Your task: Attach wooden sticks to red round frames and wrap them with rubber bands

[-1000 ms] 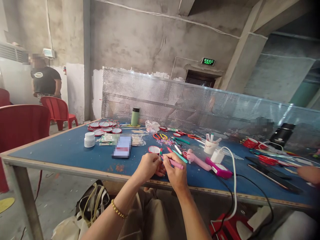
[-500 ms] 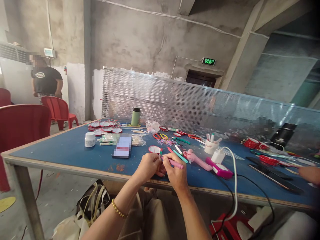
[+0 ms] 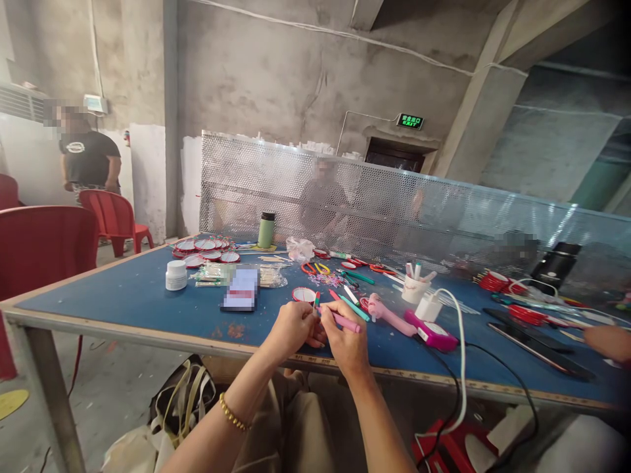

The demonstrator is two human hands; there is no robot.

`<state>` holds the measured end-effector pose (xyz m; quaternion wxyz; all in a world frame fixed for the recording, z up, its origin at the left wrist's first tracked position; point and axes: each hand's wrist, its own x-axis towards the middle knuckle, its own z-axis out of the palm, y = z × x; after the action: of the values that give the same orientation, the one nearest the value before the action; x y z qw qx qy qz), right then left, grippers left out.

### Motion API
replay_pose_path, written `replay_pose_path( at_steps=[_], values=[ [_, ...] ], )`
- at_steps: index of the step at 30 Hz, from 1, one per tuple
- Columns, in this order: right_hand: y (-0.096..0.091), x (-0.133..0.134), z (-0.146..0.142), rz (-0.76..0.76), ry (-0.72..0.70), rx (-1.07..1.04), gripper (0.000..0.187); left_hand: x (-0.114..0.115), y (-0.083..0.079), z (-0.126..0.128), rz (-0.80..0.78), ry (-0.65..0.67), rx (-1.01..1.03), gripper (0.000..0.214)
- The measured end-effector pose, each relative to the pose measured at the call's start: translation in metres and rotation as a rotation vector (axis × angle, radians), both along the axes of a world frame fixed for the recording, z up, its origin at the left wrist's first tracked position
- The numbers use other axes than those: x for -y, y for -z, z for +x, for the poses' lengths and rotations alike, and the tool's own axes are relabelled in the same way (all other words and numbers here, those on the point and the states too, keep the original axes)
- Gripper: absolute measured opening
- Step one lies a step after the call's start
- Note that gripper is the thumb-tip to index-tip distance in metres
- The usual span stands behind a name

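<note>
Right of the black-edged rectangular phone [image 3: 240, 289], the right hand [image 3: 351, 347] grips a slim pink pen [image 3: 348, 322]; the left hand [image 3: 292, 330], nearer the phone, pinches a small red-and-green-topped piece [image 3: 317, 299] at the pen's end.

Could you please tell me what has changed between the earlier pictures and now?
A person's dark shape now shows more plainly behind the perforated metal screen. The right hand still holds the pink pen, beside the left hand.
</note>
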<state>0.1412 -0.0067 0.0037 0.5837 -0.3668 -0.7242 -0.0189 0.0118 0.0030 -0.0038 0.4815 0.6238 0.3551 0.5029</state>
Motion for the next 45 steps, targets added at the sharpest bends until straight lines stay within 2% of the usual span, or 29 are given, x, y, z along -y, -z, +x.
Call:
replay_pose_path(
  at_steps=[11, 24, 45],
  values=[
    [-0.0021, 0.0015, -0.0006, -0.004, 0.020, 0.033, 0.020, 0.0007, -0.0014, -0.0007, -0.002, 0.007, 0.006, 0.024],
    [-0.0017, 0.0030, -0.0014, -0.020, 0.011, -0.028, 0.019, 0.0016, -0.0028, -0.0007, -0.022, -0.001, 0.006, 0.020],
    [-0.0013, 0.0010, -0.0003, -0.021, 0.005, 0.014, 0.020, 0.0015, -0.0024, -0.0011, -0.011, -0.004, -0.007, 0.025]
  ],
)
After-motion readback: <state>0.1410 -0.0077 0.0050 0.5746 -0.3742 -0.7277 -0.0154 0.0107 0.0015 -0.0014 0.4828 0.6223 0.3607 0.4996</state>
